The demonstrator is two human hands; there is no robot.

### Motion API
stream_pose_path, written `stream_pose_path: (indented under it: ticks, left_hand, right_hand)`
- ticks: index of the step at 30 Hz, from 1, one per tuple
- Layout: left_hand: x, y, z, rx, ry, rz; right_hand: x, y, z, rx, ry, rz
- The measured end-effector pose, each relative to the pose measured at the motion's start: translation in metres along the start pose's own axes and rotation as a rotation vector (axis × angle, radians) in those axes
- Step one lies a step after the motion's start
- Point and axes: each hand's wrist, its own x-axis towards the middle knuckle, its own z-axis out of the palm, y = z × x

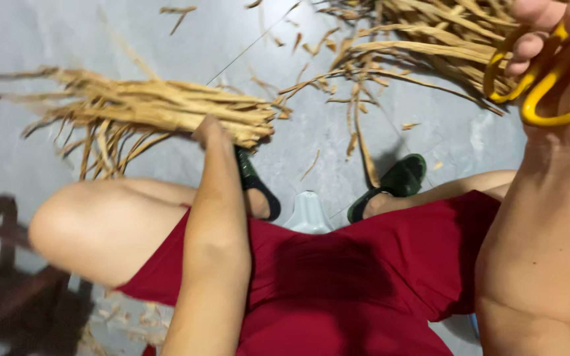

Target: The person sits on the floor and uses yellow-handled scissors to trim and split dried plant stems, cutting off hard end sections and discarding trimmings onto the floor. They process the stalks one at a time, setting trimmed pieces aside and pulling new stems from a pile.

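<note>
Firmly, left hand [210,134] grips straw bundle [146,105].

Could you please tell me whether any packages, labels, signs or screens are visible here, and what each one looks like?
None in view: only the left hand on a bundle of dried strips, the right hand in yellow scissors, and a loose pile on the grey floor.

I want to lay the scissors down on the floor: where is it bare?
Bare grey floor lies upper left, above the held straw bundle, and right of the right sandal. The straw pile near the right hand with the yellow scissors is crowded.
</note>
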Motion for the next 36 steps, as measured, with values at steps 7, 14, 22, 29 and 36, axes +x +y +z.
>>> stream_pose_path:
  ticks: [7,14,22,29,36]
  left_hand:
    - [-0.021,0.017,0.023,0.753,0.274,0.555]
    - [-0.068,-0.067,0.112,0.715,-0.526,1.471]
    - [-0.183,-0.154,0.204,1.122,-1.112,1.561]
    - [-0.206,-0.192,0.263,1.395,-1.026,1.71]
    - [-0.209,-0.203,0.249,1.443,-1.344,1.757]
  right_hand:
    - [-0.058,-0.044,-0.05,0.03,0.106,-0.153]
    - [-0.105,-0.059,-0.083,0.097,0.24,-0.234]
    - [-0.135,-0.067,-0.091,0.109,0.443,-0.307]
    - [-0.133,-0.071,-0.095,0.015,0.553,-0.282]
    - [-0.135,-0.061,-0.1,0.1,0.529,-0.288]
